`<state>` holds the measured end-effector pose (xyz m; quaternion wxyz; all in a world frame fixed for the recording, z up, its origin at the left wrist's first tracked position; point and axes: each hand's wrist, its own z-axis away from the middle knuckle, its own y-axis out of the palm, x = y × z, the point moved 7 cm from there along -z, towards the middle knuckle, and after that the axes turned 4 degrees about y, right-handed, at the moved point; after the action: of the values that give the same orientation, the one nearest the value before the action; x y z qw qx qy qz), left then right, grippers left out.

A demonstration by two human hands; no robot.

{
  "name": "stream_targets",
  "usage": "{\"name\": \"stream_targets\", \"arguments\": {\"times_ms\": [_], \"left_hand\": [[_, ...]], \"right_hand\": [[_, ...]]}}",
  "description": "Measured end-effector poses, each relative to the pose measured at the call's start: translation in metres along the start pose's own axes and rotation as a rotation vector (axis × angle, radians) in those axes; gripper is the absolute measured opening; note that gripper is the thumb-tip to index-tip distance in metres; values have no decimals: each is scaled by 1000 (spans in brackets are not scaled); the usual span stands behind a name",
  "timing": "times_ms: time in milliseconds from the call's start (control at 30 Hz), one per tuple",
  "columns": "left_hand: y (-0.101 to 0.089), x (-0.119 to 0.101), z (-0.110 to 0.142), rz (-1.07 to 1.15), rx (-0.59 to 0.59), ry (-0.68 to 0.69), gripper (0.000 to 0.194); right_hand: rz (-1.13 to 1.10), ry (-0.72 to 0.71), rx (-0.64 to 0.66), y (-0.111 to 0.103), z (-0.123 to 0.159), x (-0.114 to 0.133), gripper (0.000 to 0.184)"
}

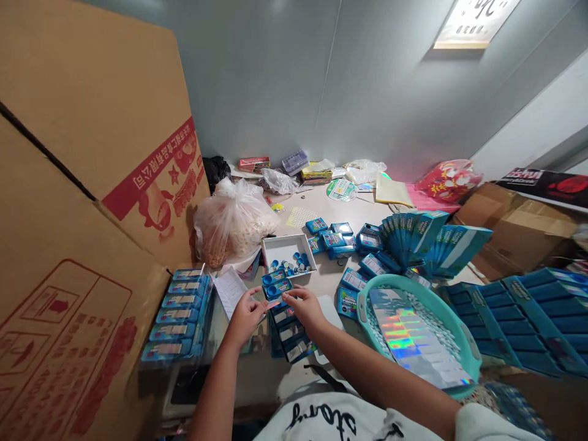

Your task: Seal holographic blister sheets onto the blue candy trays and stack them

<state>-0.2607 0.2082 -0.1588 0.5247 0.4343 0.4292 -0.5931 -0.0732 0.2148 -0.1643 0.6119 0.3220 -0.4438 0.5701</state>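
Two hands are seen curled, with a blue card pack [278, 288] pinched between the fingertips of the left hand [247, 316] and right hand [305, 307], its long axis crosswise, tilted up rightward. A white box [285, 237] of blue caps is placed just beyond; a teal basket [395, 285] is set rightward.

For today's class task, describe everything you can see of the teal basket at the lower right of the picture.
The teal basket is a wide, shallow, rounded tub that looks like glossy plastic, with a broad smooth rim. Its inner wall shows rows of small white dots or holes, too small to tell which. A rainbow-shiny holographic sheet lies inside it. The person's right forearm passes close by its near edge, and blue card displays lie beyond its right rim.
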Motion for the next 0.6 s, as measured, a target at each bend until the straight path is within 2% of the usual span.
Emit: {"name": "stream_targets", "arguments": {"times_ms": [100, 233, 333, 467, 533, 600], "left_hand": [[0, 4, 0, 10, -31, 19, 83], [-1, 9, -3, 12, -67, 63, 78], [0, 16, -9, 31, -48, 76, 80], [4, 40, -17, 160, -36, -20, 88], [5, 53, -19, 209, -74, -83, 89], [8, 59, -19, 213, -116, -110, 83]], "right_hand": [[2, 10, 37, 3, -3, 0, 31], [30, -8, 53, 5, -8, -1, 26], [64, -51, 27, 4, -11, -2, 20], [127, -89, -26, 2, -12, 0, 11], [167, -89, -55, 0, -16, 2, 18], [180, -66, -50, -1, -21, 2, 35]]}}
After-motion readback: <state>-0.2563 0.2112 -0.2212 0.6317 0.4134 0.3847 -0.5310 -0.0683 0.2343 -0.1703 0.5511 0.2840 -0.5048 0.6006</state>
